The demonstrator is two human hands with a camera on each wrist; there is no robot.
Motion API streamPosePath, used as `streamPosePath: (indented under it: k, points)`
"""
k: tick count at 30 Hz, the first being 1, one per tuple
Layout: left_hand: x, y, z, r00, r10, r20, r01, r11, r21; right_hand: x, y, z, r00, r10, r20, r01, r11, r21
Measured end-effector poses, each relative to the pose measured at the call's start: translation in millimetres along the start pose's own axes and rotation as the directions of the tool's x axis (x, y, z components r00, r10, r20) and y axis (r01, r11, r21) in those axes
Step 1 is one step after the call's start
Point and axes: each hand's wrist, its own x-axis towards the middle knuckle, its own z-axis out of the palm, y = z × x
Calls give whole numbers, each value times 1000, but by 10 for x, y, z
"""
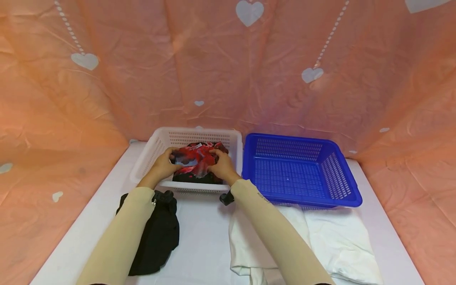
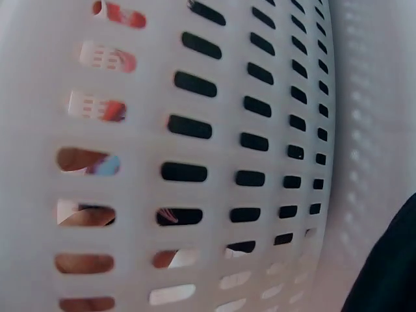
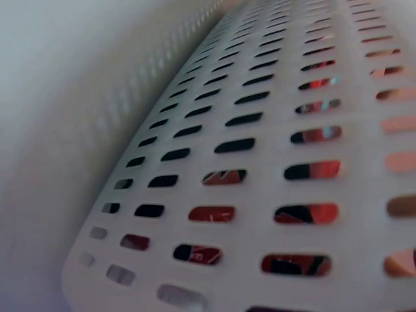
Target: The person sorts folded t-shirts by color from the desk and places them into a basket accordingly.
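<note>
A folded black shirt with a red and grey print (image 1: 197, 162) lies in the white slotted basket (image 1: 199, 185) at the back left. My left hand (image 1: 163, 165) grips its left side, thumb on top of the cloth. On the right side, my right hand (image 1: 223, 164) holds it between thumb and fingers. Both wrists are over the basket's front rim. The left wrist view is filled by the basket wall (image 2: 227, 195), with dark cloth and bits of the hand behind its slots. Through the wall (image 3: 195, 149) in the right wrist view, red and black cloth shows.
An empty blue basket (image 1: 288, 198) stands right beside the white one. Black cloth (image 1: 156, 237) lies on the white table (image 1: 203, 237) under the left forearm. White folded cloth (image 1: 338, 241) lies at the front right, partly under the right forearm. Orange curtain (image 1: 221, 71) surrounds the table.
</note>
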Motion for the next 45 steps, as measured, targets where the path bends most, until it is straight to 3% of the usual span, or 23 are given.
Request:
streamPosePath:
  k: [8, 14, 20, 32, 37, 41, 45]
  points:
    - [-71, 63, -18, 1000, 9, -24, -9, 1000, -20, -63, -13, -39, 997, -60, -39, 60, 998, -2]
    - [-265, 118, -114, 993, 93, -78, -95, 995, -31, -204, -94, -110, 988, -143, -57, 145, 989, 36]
    - [-490, 141, -203, 972, 171, -161, -175, 985, -11, -383, -176, -166, 978, -204, -38, 206, 976, 65]
    - [-1065, 89, -303, 940, 220, -261, -227, 974, 5, -799, -365, -153, 936, -345, -74, 352, 927, 128]
    - [-1354, 6, -323, 922, 228, -313, -232, 972, 26, -956, -426, -68, 926, -370, -72, 377, 909, 179]
    - [-1587, -117, -342, 911, 224, -346, -205, 975, 90, -1070, -460, 29, 928, -370, -31, 368, 904, 217]
    - [-1776, -270, -354, 916, 185, -356, -140, 979, 148, -1168, -465, 141, 930, -368, 12, 355, 906, 232]
